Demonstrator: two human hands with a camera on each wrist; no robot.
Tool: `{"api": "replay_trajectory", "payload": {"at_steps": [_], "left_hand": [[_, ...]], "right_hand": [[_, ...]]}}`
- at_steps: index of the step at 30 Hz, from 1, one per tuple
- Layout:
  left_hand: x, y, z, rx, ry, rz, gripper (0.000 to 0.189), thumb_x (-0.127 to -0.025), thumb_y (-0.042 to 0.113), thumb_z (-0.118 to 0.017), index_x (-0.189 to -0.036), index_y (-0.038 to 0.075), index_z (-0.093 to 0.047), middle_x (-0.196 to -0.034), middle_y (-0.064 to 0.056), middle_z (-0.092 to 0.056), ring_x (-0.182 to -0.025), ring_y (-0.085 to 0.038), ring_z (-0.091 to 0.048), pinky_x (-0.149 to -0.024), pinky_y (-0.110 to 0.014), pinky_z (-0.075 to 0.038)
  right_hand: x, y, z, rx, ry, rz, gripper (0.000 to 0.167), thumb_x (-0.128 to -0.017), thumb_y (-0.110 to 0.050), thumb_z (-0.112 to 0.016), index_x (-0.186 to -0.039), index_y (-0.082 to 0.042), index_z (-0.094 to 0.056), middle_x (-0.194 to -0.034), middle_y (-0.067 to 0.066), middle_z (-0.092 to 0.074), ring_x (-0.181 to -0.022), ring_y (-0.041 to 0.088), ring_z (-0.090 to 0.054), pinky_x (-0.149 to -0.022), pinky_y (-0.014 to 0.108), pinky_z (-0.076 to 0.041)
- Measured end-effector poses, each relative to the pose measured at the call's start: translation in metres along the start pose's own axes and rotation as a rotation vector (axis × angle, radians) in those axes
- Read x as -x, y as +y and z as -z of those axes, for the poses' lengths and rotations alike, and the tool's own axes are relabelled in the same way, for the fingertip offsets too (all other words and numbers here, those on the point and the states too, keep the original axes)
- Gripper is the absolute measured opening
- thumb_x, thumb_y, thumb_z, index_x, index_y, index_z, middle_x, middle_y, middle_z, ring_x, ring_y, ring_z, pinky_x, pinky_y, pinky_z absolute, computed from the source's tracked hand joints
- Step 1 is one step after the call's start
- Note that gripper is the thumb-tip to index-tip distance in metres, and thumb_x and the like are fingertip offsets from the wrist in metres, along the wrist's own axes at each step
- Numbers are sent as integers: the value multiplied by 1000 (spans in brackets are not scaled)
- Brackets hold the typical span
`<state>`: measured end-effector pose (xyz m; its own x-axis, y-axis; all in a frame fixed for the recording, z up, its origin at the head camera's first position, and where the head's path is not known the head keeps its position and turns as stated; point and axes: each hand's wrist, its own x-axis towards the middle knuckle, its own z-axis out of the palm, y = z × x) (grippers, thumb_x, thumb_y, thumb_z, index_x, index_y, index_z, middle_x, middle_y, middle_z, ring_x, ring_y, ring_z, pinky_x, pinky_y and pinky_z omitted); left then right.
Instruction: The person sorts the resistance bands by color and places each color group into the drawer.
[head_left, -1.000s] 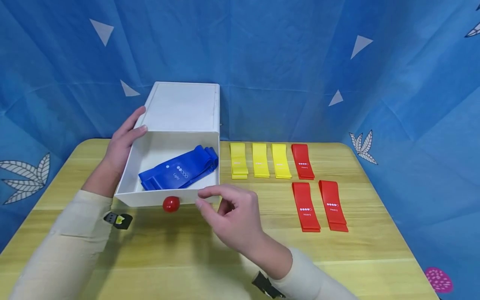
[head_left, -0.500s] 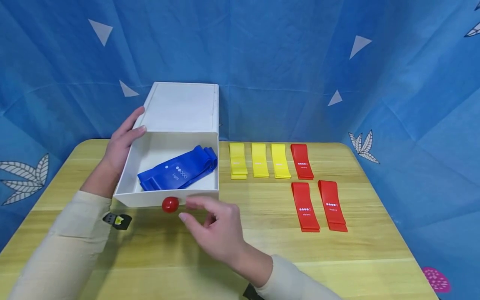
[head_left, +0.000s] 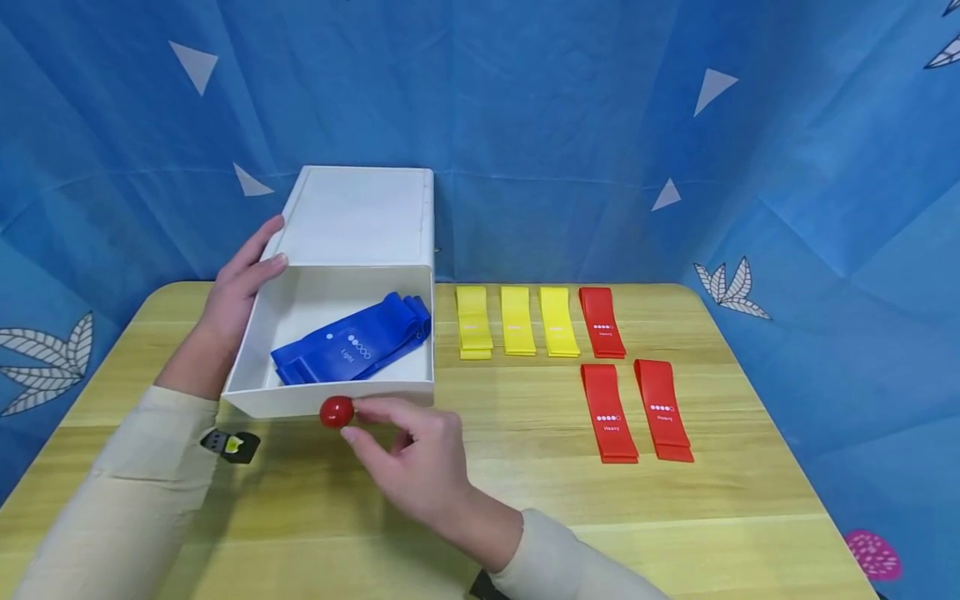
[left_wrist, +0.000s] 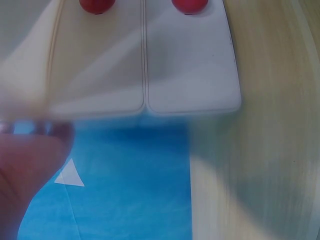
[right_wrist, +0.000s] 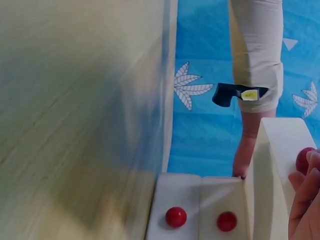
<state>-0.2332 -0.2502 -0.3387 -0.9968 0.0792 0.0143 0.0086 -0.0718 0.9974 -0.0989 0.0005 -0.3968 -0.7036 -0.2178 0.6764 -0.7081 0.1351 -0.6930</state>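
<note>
A white drawer cabinet (head_left: 360,217) stands at the back of the table with its top drawer (head_left: 255,403) pulled out. Blue resistance bands (head_left: 352,342), folded and marked "Light", lie inside it. My left hand (head_left: 238,292) rests along the cabinet's left side, fingers extended. At the drawer's front, the thumb and forefinger of my right hand (head_left: 423,458) pinch the round red knob (head_left: 336,412). The right wrist view shows the fingertips on this knob (right_wrist: 304,161) from the side. Below it, two more drawer fronts (right_wrist: 165,192) are closed, each with a red knob.
Right of the cabinet, three folded yellow bands (head_left: 517,321) lie in a row. Beside them are three red bands (head_left: 611,412) marked "Heavy", one at the back and two nearer. A blue patterned cloth (head_left: 562,125) hangs behind the wooden table (head_left: 720,517).
My right hand has moved left along the drawer front, from its right corner to the red knob, where its fingers now take hold. The left hand stays at the cabinet's side.
</note>
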Motion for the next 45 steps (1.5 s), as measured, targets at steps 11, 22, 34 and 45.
{"api": "replay_trajectory", "payload": {"at_steps": [11, 22, 34, 45], "left_hand": [[0, 0, 1, -5, -6, -5, 60, -103, 37, -54, -157, 43, -28, -160, -2, -24, -132, -26, -39, -84, -24, -53], [0, 1, -1, -21, -14, -7, 60, -103, 37, -53, -157, 42, -28, -160, -1, -24, -133, -26, -37, -85, -23, -52], [0, 0, 1, -20, -19, -16, 59, -103, 34, -52, -157, 41, -28, -155, -5, -28, -124, -23, -45, -83, -24, -54], [-1, 2, 2, -37, -6, -34, 59, -103, 32, -54, -157, 39, -32, -156, -5, -27, -124, -24, -40, -83, -23, -51]], "right_hand": [[1, 1, -9, -20, 61, -6, 23, -85, -8, -81, -108, -7, -76, -100, 0, -75, -48, -6, -43, -38, 12, -36], [-3, 2, -15, -58, 100, -25, 23, -84, -5, -81, -106, -4, -76, -100, 2, -75, -44, -4, -42, -35, 13, -35], [-18, 10, -15, -38, 123, -54, 20, -88, -11, -79, -107, -7, -76, -101, -3, -75, -46, -1, -44, -37, 16, -36], [-33, 19, -15, -29, 120, -95, 19, -90, -16, -78, -107, -9, -77, -100, -4, -75, -45, 1, -43, -38, 19, -36]]}}
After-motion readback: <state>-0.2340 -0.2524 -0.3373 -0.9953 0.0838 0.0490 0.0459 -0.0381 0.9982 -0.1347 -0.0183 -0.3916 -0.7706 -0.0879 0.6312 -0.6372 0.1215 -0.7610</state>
